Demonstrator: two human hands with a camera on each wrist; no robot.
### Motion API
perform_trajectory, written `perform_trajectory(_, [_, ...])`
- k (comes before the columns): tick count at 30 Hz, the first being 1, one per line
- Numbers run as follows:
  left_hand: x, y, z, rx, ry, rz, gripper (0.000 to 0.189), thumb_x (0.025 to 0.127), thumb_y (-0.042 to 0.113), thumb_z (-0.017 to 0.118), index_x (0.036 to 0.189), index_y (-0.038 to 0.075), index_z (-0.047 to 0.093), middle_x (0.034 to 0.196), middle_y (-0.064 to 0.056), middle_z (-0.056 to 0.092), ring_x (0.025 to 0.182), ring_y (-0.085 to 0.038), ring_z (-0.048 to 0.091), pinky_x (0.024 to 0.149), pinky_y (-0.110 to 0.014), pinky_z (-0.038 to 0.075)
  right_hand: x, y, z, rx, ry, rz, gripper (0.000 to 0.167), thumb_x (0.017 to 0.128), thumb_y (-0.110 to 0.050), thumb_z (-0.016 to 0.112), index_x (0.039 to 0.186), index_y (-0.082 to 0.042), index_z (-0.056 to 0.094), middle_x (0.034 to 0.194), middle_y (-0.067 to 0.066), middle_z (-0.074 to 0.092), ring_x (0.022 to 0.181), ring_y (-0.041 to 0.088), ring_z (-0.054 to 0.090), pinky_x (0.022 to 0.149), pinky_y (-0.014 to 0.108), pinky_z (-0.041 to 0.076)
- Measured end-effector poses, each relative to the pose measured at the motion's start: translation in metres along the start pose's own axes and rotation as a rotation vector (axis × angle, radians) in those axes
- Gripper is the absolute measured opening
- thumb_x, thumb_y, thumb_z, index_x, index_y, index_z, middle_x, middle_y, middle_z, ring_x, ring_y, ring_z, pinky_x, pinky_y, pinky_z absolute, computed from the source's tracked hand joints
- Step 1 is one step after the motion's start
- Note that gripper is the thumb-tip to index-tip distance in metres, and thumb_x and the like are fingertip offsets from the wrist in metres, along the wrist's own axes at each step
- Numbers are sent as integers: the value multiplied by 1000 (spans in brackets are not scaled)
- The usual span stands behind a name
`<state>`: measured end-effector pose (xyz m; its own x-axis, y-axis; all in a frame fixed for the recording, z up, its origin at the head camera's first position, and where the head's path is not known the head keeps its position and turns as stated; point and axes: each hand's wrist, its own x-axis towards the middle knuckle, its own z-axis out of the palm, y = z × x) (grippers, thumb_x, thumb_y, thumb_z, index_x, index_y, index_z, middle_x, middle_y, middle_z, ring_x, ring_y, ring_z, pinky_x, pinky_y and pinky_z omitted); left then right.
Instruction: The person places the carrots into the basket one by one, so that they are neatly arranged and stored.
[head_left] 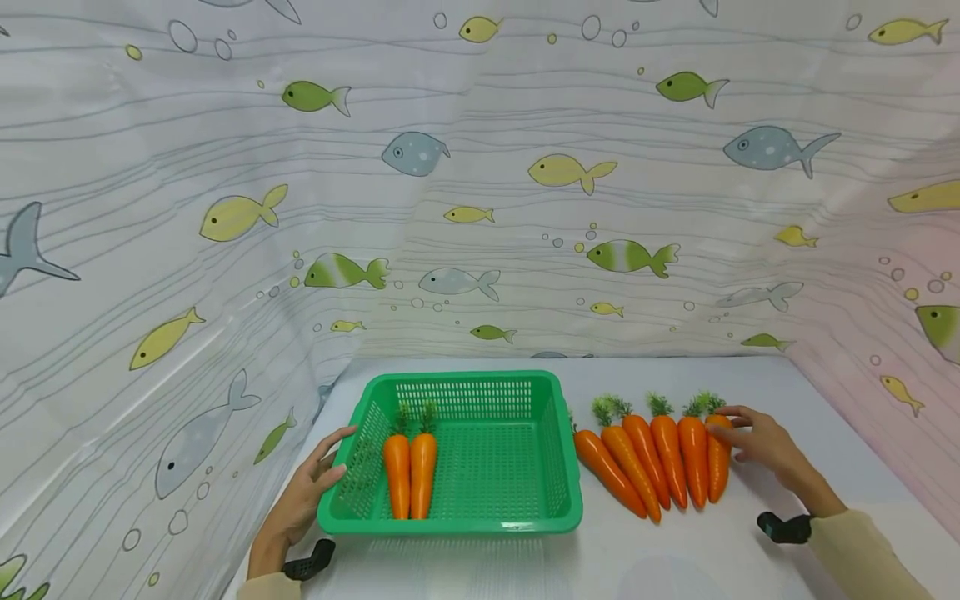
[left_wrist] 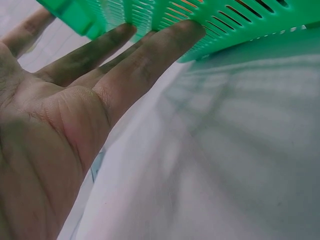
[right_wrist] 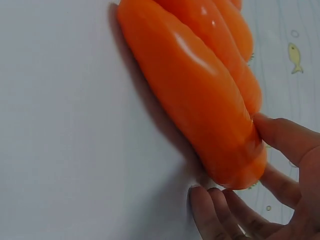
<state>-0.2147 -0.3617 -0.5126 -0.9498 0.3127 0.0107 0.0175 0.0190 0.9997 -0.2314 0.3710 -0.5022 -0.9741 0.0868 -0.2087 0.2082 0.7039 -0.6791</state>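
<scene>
Two toy carrots [head_left: 423,477] with leafy tops lie side by side in the left part of a green plastic basket [head_left: 450,527]. My left hand [head_left: 303,492] is at the basket's left side, fingers extended; in the left wrist view its fingertips [left_wrist: 192,31] rest at the slotted wall. Right of the basket, several more carrots [head_left: 664,454] lie in a fanned row. My right hand [head_left: 768,446] is at the leafy end of the rightmost carrot [right_wrist: 195,95]. Thumb and fingers curl round that end from both sides, and the carrot lies on the table.
A white cloth covers the table [head_left: 660,562]. Fish-patterned sheeting [head_left: 510,242] rises behind and on both sides. Dark wrist devices [head_left: 783,527] are worn at both wrists. The row's leftmost carrot [head_left: 609,475] lies close against the basket's right side.
</scene>
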Motion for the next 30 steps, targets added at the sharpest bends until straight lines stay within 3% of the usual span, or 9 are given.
perform_trajectory(5, [-2,-2,1,-7,-4,-1,58,110,15,47,163,19,25,147,-19,45,109,-36,67,82,-53,60,1,1,2,16,-15,6,84,99,-54,63,146,11,38,136,45,40,97,37,65,78,44,61])
perform_trajectory(19, [0,-4,-5,1,-21,22,56,111,13,44,163,19,24,147,-16,46,112,-33,66,85,-53,59,0,2,-5,64,-97,-29,83,97,-47,69,146,12,36,138,47,37,98,32,65,79,42,61])
perform_trajectory(30, [1,-6,-1,4,3,11,56,110,15,46,162,21,26,149,-22,43,114,-33,65,86,-53,59,2,5,-7,80,-64,-10,80,98,-48,68,144,11,41,135,48,41,95,31,67,73,43,62])
